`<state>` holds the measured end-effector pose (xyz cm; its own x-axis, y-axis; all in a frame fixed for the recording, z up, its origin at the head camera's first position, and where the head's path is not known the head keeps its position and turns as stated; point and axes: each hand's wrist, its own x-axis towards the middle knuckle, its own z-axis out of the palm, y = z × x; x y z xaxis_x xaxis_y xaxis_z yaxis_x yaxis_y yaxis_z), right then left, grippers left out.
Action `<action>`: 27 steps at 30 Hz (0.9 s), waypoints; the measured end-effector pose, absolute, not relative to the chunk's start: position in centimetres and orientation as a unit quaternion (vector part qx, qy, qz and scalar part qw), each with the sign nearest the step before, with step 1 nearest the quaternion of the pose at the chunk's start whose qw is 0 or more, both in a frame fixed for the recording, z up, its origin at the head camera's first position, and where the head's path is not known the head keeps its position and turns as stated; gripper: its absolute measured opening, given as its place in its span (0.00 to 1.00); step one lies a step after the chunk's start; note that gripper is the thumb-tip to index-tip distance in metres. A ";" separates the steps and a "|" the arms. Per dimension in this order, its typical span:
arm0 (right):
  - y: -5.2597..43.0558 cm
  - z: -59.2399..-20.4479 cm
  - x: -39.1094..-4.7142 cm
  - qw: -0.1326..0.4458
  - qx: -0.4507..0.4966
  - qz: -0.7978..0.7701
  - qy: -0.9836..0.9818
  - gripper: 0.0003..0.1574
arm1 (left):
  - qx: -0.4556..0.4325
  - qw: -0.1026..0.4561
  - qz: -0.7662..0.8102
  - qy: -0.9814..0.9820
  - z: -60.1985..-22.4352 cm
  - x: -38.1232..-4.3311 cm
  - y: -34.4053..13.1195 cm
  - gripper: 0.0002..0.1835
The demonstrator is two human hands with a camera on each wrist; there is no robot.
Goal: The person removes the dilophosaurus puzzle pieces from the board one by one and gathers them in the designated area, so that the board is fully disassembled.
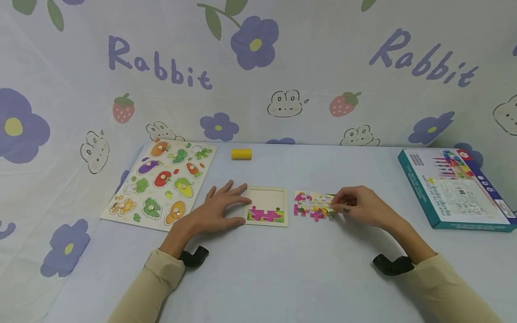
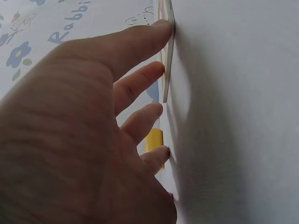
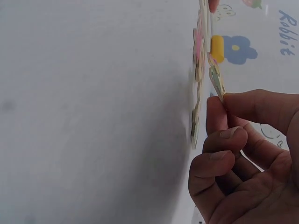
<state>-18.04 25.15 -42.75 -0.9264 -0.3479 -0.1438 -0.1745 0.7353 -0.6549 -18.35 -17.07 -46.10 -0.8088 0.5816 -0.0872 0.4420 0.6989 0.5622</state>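
A small square wooden puzzle tray lies mid-table, its lower part filled with joined pink and green pieces. My left hand spreads its fingers at the tray's left side; in the left wrist view the thumb touches the tray's edge. To the right lie several loose jigsaw pieces, pink, yellow and green. Above their right end, my right hand pinches a jigsaw puzzle piece between thumb and index finger. The other fingers are curled. Seen from the right wrist, the piece is tilted, clear of the loose pieces.
A vegetable peg puzzle board lies at the left. Behind the tray is a yellow cylinder. A teal-edged flat box lies at the far right. Patterned cloth hangs behind the table.
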 end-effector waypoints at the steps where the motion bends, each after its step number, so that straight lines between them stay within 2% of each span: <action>1: 25.3 -42.8 -18.0 0.129 -0.140 -0.333 0.923 0.08 | 0.279 0.131 0.269 0.912 -46.2 -18.4 -17.1 0.30; 27: 26.2 -43.5 -17.9 0.125 -0.149 -0.321 0.927 0.06 | 0.276 0.131 0.289 0.907 -46.7 -18.6 -17.3 0.31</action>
